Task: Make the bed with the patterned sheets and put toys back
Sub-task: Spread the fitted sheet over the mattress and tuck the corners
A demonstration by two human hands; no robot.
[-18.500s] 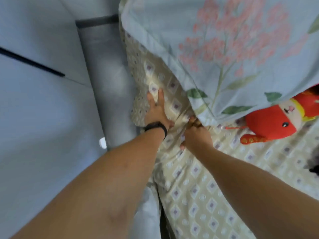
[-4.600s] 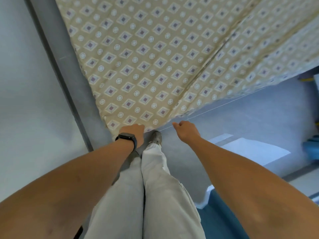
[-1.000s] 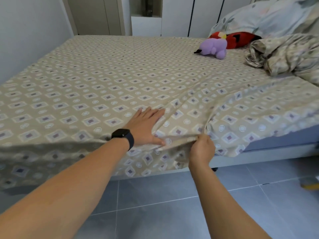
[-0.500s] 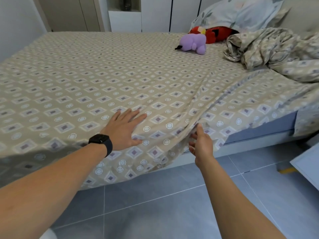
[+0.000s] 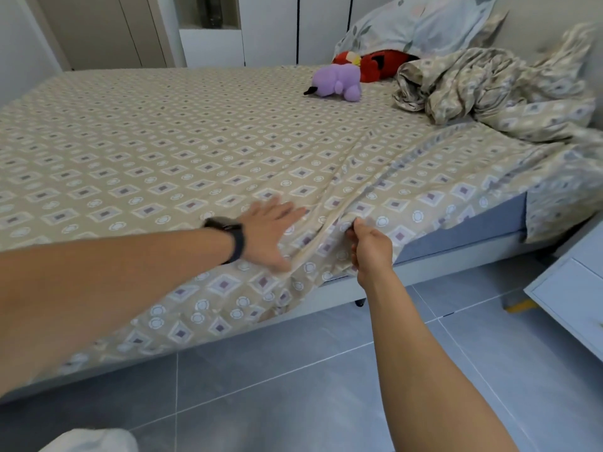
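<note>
Currently, the left hand (image 5: 267, 233) lies flat on the patterned sheet (image 5: 169, 148), fingers straight and spread, near the mattress edge. Just beside it, the right hand (image 5: 370, 247) pinches a raised fold of the same sheet between thumb and curled fingers. The sheet covers most of the bed; the blue mattress (image 5: 463, 230) side is exposed at the right. A purple toy (image 5: 337, 82) and a red toy (image 5: 375, 65) lie near the pillow (image 5: 421, 26), beside a crumpled blanket (image 5: 489, 86).
</note>
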